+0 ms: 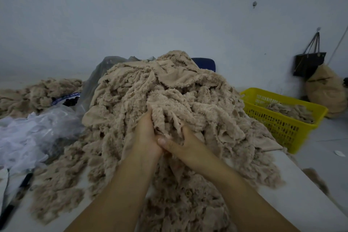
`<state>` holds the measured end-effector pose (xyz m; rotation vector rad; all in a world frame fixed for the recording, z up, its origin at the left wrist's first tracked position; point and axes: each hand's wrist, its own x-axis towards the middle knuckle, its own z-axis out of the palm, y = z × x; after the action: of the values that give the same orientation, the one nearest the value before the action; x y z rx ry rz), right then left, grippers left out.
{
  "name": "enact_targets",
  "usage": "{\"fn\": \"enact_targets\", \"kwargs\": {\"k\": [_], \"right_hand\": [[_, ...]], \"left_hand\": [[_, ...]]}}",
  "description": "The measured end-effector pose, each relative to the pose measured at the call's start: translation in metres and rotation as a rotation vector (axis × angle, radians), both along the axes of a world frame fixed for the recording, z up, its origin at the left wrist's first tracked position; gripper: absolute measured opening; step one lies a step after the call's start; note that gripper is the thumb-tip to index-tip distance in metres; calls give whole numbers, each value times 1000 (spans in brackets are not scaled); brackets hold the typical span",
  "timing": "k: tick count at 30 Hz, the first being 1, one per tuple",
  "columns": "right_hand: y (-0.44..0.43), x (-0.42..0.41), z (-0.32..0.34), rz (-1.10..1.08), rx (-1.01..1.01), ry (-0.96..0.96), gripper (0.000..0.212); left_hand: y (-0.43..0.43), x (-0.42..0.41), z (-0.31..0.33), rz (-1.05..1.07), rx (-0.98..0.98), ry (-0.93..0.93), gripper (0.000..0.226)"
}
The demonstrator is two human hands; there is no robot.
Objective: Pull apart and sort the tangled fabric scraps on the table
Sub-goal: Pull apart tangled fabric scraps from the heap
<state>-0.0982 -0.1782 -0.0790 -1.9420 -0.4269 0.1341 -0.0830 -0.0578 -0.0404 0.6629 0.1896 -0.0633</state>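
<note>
A big tangled heap of beige fleecy fabric scraps (169, 88) covers the middle of the white table (305, 199). Both my hands are dug into its near side, side by side. My left hand (146, 135) grips a fold of the fleece, its fingers buried in the pile. My right hand (180, 144) holds a bunch of the same scraps just right of it, thumb lying across toward the left hand. More loose scraps (62, 190) spread over the table in front of the heap.
A yellow plastic basket (278, 124) with some scraps stands off the table's right edge. Clear plastic bags (32, 133) lie left, a second beige pile (35, 92) beyond them. A dark-handled tool (17, 198) lies near the left edge. A black bag (308, 64) hangs on the wall.
</note>
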Motion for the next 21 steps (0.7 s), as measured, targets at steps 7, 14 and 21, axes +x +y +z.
{"fn": "enact_targets", "kwargs": {"k": [7, 14, 21], "right_hand": [[-17, -1, -6, -6, 173, 53, 52], [-61, 7, -1, 12, -103, 19, 27], [-15, 4, -2, -70, 187, 29, 42]], "left_hand": [[17, 11, 1, 168, -138, -3, 40], [48, 12, 14, 242, 5, -67, 28], [-27, -4, -10, 47, 653, -55, 61]]}}
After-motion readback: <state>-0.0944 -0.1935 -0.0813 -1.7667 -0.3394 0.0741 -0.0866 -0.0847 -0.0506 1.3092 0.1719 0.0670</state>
